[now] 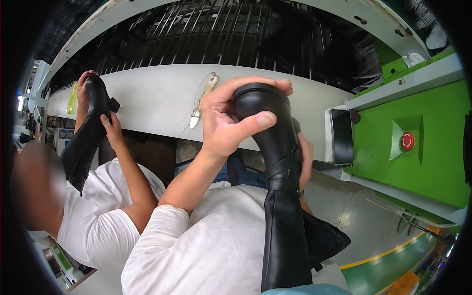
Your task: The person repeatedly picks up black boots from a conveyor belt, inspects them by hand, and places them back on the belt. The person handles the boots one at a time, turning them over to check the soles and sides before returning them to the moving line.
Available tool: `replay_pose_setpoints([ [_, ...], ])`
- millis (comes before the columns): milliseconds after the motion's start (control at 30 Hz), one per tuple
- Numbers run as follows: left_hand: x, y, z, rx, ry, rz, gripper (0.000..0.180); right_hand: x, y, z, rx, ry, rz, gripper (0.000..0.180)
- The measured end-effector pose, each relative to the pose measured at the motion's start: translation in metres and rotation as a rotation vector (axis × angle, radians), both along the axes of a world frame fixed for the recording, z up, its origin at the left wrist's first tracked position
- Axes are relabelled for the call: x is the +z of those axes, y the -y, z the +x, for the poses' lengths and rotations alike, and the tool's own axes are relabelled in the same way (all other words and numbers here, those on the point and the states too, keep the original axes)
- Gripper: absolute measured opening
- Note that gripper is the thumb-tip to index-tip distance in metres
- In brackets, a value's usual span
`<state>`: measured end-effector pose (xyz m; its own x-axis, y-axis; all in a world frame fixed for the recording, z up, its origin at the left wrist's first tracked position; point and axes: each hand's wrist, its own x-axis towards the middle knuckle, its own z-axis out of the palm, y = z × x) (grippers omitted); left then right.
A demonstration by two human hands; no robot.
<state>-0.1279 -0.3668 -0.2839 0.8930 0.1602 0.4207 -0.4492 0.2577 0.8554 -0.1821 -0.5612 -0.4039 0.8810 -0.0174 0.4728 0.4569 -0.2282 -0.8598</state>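
Gripping black boot toe — left hand | right hand mostly hidden — grip unclear

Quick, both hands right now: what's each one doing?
Left hand: closed around the toe of the black boot.
Right hand: mostly hidden behind the boot's shaft, fingers wrapped on it.

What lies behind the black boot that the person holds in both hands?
Behind the black boot runs a pale conveyor ledge, and the right hand shows at its far side. The boot covers most of that hand.
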Motion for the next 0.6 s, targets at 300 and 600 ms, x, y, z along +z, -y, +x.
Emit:
replay_pose_setpoints([
  [300,0.019,-0.04,-0.022,-0.267,-0.151,0.692,0.09,0.089,0.09,0.065,0.261,0.55,-0.419,0.054],
  [600,-0.003,-0.037,-0.04,-0.187,-0.15,0.559,0.079,0.072,0.083,0.053,0.262,0.46,-0.374,0.053],
])
